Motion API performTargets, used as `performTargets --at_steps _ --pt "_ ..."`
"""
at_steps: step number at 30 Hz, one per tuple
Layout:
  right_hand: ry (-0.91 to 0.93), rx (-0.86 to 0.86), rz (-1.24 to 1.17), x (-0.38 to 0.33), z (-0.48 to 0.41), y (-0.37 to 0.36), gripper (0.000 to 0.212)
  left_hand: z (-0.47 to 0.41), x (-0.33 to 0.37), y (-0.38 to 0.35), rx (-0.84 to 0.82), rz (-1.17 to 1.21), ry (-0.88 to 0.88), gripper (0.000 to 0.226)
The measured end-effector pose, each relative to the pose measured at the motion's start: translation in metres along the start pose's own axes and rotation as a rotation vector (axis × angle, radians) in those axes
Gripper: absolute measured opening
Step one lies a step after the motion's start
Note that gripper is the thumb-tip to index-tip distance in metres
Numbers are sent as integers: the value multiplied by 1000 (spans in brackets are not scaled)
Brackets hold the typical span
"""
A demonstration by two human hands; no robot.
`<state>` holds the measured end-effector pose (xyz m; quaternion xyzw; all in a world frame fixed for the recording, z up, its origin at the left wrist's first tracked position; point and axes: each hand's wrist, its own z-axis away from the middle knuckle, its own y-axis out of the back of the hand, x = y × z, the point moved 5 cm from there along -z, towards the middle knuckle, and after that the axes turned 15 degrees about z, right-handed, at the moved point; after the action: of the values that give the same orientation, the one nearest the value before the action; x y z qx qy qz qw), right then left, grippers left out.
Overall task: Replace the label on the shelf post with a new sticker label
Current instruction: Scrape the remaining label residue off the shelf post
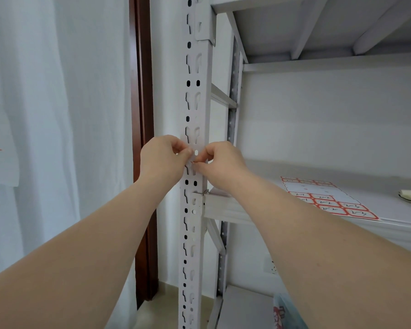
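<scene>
Label [193,161] sits on shelf post [195,148], mid-height. Your left hand [163,160] and right hand [220,162] both pinch its edges. Peel slowly, flat against the metal, avoiding tears.

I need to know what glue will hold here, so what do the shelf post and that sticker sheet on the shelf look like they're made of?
The shelf post looks like sheet metal with a matte white painted finish: thin punched slots and holes, folded edges. The sticker sheet looks like paper, white with red-bordered labels and blank spots, lying flat on the shelf; whether it is glossy cannot be told.
</scene>
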<state>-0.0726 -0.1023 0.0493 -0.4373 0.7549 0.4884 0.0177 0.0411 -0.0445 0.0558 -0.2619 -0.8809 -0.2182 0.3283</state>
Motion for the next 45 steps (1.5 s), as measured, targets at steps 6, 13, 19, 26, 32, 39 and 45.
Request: performTargets --at_steps 6,13,19,26,32,39,45 --pt "7 8 5 0 0 -1 6 1 -1 0 -5 31 22 15" --pt "11 15 18 1 -2 -2 8 0 -4 -1 13 39 36 14" --pt "12 17 7 1 -1 -2 8 0 -3 -1 14 29 22 11" --pt "8 23 2 2 -2 -3 8 0 -2 -1 12 16 10 11" --pt "6 18 -4 2 -1 -3 9 1 0 -1 8 2 4 12" --pt "3 14 -9 2 -1 -3 13 0 0 -1 -1 -8 2 12" --pt "15 16 -19 2 -1 -2 9 0 -4 3 -22 18 28 10"
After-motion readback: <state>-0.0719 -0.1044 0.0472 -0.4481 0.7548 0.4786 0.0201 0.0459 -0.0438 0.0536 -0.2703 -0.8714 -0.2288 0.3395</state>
